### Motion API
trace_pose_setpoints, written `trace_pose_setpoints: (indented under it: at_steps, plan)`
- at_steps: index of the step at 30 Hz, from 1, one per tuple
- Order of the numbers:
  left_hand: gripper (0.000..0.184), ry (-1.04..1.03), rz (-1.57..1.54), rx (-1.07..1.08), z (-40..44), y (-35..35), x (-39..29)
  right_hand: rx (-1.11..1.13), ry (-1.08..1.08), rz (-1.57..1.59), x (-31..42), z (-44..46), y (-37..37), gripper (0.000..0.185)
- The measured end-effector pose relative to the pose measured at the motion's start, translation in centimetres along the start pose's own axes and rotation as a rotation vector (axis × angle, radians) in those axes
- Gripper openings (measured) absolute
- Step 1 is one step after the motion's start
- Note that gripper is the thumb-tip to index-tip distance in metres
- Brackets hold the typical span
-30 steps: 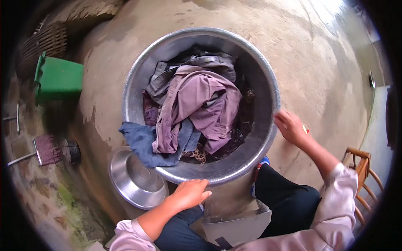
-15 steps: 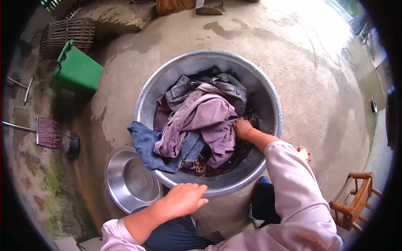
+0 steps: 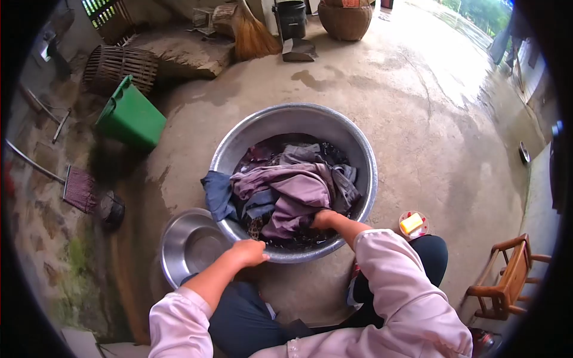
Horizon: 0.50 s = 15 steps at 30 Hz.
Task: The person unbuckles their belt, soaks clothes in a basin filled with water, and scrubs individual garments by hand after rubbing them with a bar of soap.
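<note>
A large metal basin holds dark water and a heap of wet clothes. At its near rim is my left hand, its fingers curled over the edge. My right hand reaches into the basin and grips the lower right of a mauve garment; its fingertips are hidden in the cloth. Blue cloth hangs over the left rim. Grey cloth lies behind the mauve one, and a bit of leopard-print fabric shows at the near side.
A smaller metal basin stands at the left, partly behind my arm. To the right, a yellow soap bar sits on a small dish, with a wooden stool beyond. A green bin, a mop and a straw broom stand farther off.
My left hand has come down from above onto the basin's near rim. The clothes heap has shifted and sunk lower, and my right hand has moved nearer me. The view has tilted up.
</note>
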<state>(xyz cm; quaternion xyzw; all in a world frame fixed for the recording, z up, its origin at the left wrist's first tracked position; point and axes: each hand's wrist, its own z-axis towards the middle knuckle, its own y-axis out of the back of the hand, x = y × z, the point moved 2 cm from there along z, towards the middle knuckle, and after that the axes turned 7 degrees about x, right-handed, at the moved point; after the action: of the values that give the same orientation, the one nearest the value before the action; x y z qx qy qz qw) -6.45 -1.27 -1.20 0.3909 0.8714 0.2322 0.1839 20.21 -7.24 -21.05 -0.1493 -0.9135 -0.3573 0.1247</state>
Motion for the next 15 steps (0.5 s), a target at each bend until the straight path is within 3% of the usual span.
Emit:
trace_pose_setpoints:
  at_steps: [3,6,9,10,11,13,14,15]
  plan:
    - [0.043,0.016,-0.093,-0.056,-0.3,0.0,3.1,-0.032,0.177,0.007,0.2,-0.9,-0.3,0.057]
    - [0.039,0.019,-0.314,-0.395,-2.8,1.8,7.9,-0.109,-0.039,0.176,1.4,-2.4,-1.6,0.050]
    - [0.036,-0.004,-0.920,-0.646,-5.8,0.9,13.4,-0.137,-0.140,0.140,3.9,-4.6,-2.9,0.075]
    - [0.035,0.029,-1.076,-0.684,-7.6,0.7,14.2,-0.210,-0.125,0.104,5.6,-6.5,-2.8,0.075]
    - [0.031,0.066,-1.061,-0.773,-8.1,-1.0,15.9,-0.281,-0.111,0.069,7.7,-8.7,-2.7,0.076]
    - [0.027,0.263,-1.017,-0.645,-6.7,-7.8,21.6,-0.446,-0.090,-0.065,10.0,-9.4,-3.7,0.071]
    - [0.032,0.289,-0.969,-0.578,-6.0,-12.0,23.6,-0.380,-0.014,-0.032,10.6,-9.0,-4.4,0.071]
    - [0.042,0.395,-0.661,-0.550,-6.4,-15.6,24.3,-0.315,0.061,0.003,11.2,-8.7,-4.9,0.071]
